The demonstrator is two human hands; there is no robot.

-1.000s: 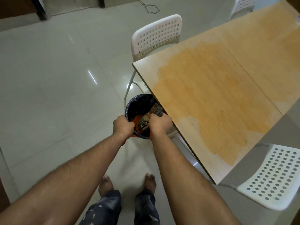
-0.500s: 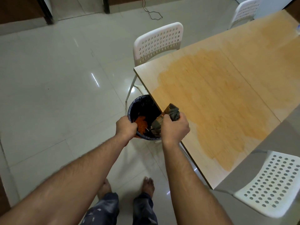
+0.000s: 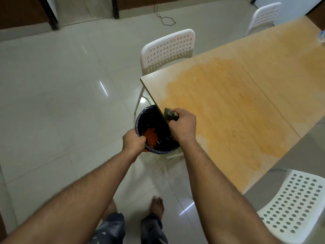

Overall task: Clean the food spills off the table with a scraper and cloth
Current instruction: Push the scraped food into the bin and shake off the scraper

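Observation:
A light wooden table point(image 3: 175, 76) carries a wide orange smear point(image 3: 228, 106) across its top. My right hand point(image 3: 182, 125) grips a dark grey cloth point(image 3: 169, 114) at the table's left edge. Just below that edge sits a small bin with a black liner point(image 3: 154, 120), holding orange-red food waste point(image 3: 151, 136). My left hand point(image 3: 134, 141) grips the bin's near rim. No scraper shows in this view.
A white perforated chair point(image 3: 168, 50) stands at the table's far end, another point(image 3: 263, 16) farther back, a third point(image 3: 295, 205) at the near right. Glossy floor tiles point(image 3: 61, 103) spread to the left. My bare feet point(image 3: 158, 205) are below. A cable point(image 3: 165, 20) lies on the floor.
My right hand has lifted the cloth out of the bin and brought it up to the table's edge. My left hand has stayed on the bin's rim.

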